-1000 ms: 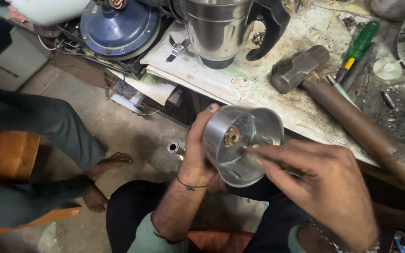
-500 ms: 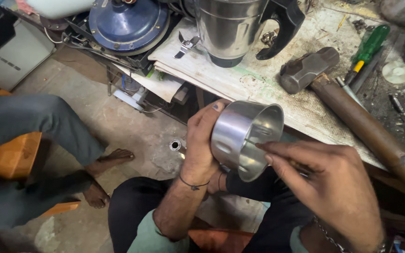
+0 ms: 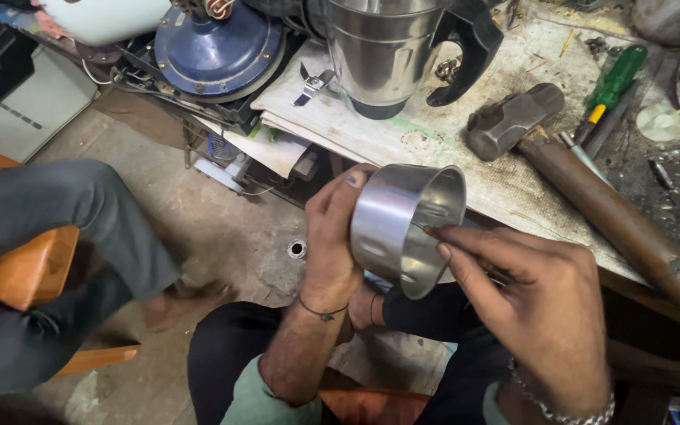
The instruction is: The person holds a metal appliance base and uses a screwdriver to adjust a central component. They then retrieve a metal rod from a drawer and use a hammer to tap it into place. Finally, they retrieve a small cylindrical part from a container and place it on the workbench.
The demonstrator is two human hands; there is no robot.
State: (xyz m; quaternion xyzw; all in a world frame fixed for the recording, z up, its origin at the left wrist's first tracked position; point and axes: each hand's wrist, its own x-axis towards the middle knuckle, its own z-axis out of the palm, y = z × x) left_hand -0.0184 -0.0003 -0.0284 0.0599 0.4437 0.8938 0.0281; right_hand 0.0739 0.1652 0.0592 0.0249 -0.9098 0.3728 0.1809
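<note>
My left hand (image 3: 330,236) grips a small shiny steel jar (image 3: 391,224) by its side, tilted so the open mouth faces right. My right hand (image 3: 525,303) sits at the jar's rim, its fingertips pinching something thin that pokes into the mouth; what it is I cannot tell. Both hands hover above my lap, just in front of the workbench edge (image 3: 513,205).
On the bench stand a tall steel mixer jar with black handle (image 3: 391,47), a heavy hammer (image 3: 584,181), a green-handled screwdriver (image 3: 611,83) and a small blade piece (image 3: 312,85). A blue round appliance base (image 3: 214,47) sits at back left. Another person's legs (image 3: 49,236) are at left.
The jar has been turned: its base faced me a second ago, now its side and open mouth show. My right hand's fingers have moved to the rim.
</note>
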